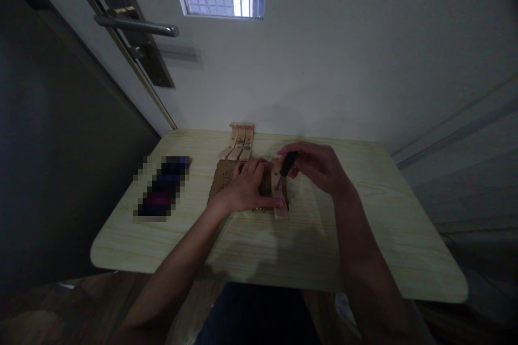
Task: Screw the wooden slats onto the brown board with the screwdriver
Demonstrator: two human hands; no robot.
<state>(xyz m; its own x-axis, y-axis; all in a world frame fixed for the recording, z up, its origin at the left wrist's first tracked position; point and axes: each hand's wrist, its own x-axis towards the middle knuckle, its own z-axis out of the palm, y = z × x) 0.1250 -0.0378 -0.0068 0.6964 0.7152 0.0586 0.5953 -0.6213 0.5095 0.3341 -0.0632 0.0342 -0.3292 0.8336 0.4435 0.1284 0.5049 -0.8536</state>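
Note:
A brown board (220, 177) with small dark holes lies in the middle of the table. Across its right side runs a pale wooden strip (280, 210). My left hand (246, 186) rests palm down on the board with fingers spread, its thumb touching the strip. In my right hand (318, 167) is a screwdriver (288, 164), gripped by its black handle. The shaft slants down to the left, and its tip meets the strip near a small dark spot. Whether a screw sits there is too small to tell.
Behind the board, more pale wooden pieces (242, 135) lie side by side with several screws (243, 146) on them. A blurred-out dark object (165, 188) is on the left of the table (388, 215). A door with a metal handle (137, 26) stands behind.

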